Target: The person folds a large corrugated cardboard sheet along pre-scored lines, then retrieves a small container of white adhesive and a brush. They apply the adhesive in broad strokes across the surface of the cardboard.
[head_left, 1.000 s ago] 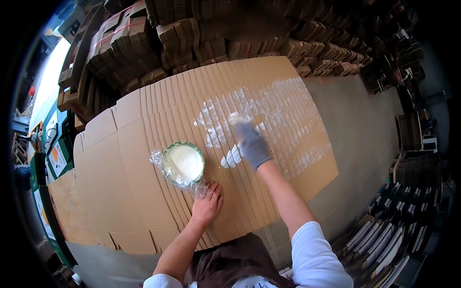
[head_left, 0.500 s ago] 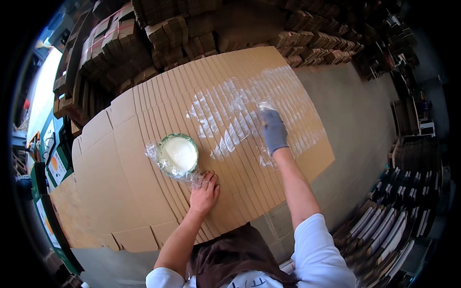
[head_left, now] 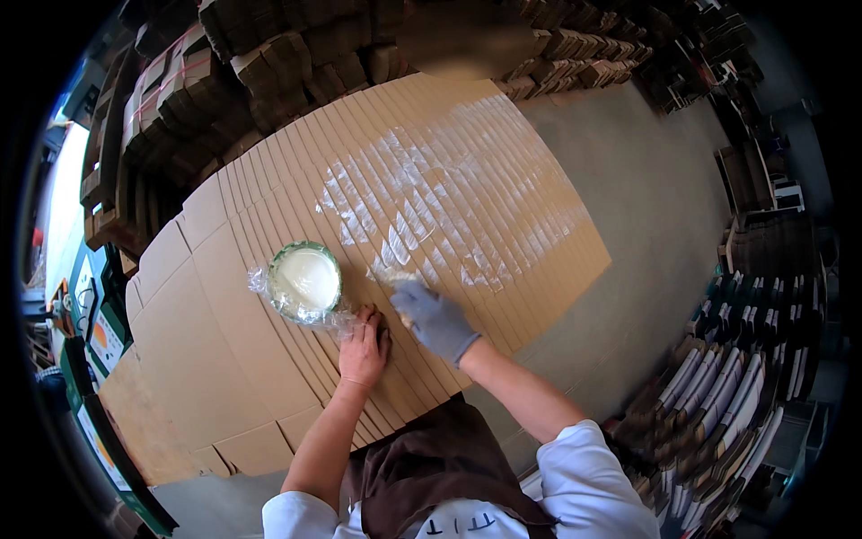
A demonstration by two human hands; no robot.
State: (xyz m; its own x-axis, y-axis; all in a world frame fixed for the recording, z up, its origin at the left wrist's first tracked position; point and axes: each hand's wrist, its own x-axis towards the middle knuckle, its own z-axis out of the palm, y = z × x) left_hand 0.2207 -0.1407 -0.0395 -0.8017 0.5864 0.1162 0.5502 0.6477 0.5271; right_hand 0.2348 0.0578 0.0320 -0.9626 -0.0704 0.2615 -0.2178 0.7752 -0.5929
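Observation:
Overlapping brown cardboard sheets (head_left: 215, 314) lie fanned out, their edges forming narrow parallel strips. Wet white streaks cover the strips toward the far right. A green-rimmed bowl (head_left: 334, 260), lined with clear plastic film (head_left: 258, 280), holds a thick white liquid (head_left: 305, 278). My left hand (head_left: 363, 349) is bare and rests on the cardboard just below the bowl, fingers stretched out at the edge of the film. In a grey glove, my right hand (head_left: 433, 320) is closed around a brush (head_left: 393, 275) with pale, wet bristles. The brush is on the strips right of the bowl; its handle is mostly hidden.
Tied stacks of flattened cardboard (head_left: 162, 117) stand beyond the far edge. Rows of bundled sheets (head_left: 709, 395) sit on the floor at the right. Green-edged printed boards (head_left: 103, 314) stand at the left. Grey floor (head_left: 620, 180) shows past the cardboard's right edge.
My right hand has brought the brush left and nearer to me, from the streaked far area to beside the bowl. The whole view has shifted slightly; my left hand stays by the bowl.

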